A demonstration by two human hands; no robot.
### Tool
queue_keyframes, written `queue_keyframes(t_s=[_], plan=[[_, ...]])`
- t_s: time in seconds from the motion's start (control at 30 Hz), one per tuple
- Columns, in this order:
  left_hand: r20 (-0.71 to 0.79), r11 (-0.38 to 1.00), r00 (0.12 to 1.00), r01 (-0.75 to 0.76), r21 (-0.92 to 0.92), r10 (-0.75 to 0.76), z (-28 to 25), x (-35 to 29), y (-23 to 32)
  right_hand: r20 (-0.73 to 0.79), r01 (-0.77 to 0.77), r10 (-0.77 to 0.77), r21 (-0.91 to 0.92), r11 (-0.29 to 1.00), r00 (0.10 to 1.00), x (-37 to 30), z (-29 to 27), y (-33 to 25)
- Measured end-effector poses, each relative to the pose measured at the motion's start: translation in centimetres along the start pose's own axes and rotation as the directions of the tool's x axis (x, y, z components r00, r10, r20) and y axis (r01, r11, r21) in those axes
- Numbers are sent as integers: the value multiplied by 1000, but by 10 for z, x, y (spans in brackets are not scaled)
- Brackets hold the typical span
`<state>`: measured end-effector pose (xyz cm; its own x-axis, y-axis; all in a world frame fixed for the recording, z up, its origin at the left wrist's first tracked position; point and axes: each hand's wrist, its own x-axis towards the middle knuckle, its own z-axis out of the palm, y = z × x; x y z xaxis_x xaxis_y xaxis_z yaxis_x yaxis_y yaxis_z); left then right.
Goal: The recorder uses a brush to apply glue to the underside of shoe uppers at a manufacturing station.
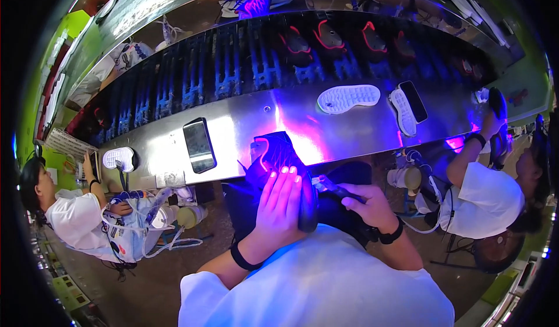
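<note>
A dark shoe upper (269, 152) with a glowing red-orange line is in front of me, between my body and the bench edge. My left hand (280, 202) holds it, fingers stretched close together across its side; the thumb is hidden. At the shoe's right edge, my right hand (372, 205) is closed around the dark handle of a brush-like tool (333, 188). The tool's pale tip points left at the shoe's edge; whether it touches cannot be made out. Both wrists wear black bands.
On the metal bench (233, 112) lie a phone (199, 145), a white shoe sole (349, 99), another sole (403, 113) beside a black one, and a sole (118, 159) at left. Behind runs a dark rack (198, 65) carrying several shoe uppers. People work at both sides, near containers.
</note>
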<state>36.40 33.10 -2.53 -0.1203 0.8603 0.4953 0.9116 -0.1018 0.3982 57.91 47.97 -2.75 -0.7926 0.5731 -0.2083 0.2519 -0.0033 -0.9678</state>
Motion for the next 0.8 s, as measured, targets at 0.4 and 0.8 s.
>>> queue_keyframes(t_s=[0.4, 0.8], plan=[[-29, 988, 998, 67, 138, -63, -3, 62, 10, -97, 85, -80, 43, 995, 992, -35, 5, 11], [-64, 982, 996, 75, 174, -65, 2, 74, 13, -104, 21, -17, 39, 999, 994, 33, -22, -20]])
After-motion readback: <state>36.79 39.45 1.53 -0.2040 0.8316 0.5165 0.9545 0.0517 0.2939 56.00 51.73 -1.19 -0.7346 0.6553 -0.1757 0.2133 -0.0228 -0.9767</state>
